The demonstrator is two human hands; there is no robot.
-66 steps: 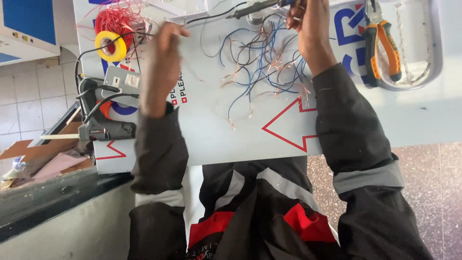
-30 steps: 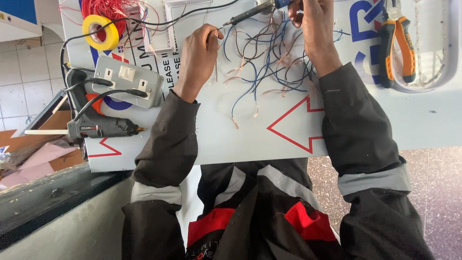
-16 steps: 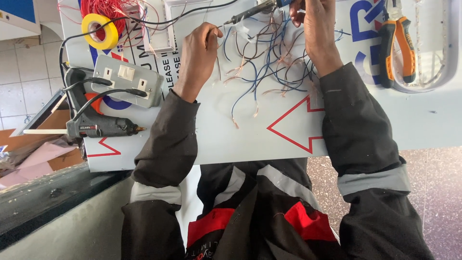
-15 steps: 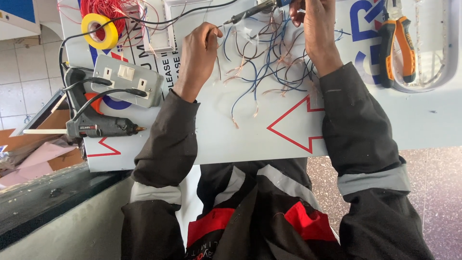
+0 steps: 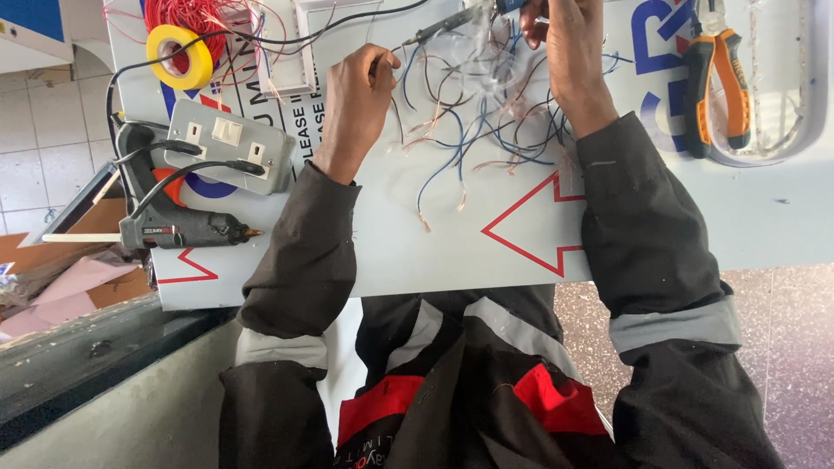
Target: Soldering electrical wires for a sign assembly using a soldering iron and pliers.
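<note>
Left hand point(image 5: 360, 95) pinched a wire point(image 5: 401, 104); right hand point(image 5: 569, 52) gripped the soldering iron point(image 5: 447, 22). The iron lay nearly level, tip pointing left toward the left hand, over the loose wires point(image 5: 486, 130) on the desk point(image 5: 391, 252).

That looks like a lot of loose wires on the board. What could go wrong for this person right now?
The soldering iron in the right hand lies close to the left hand, which pinches a wire; a slip could burn the fingers. Bare ends in the wire tangle lie close together, so wrong ones might touch. The glue gun is plugged into the socket, and its nozzle may be hot near the sleeve.
</note>
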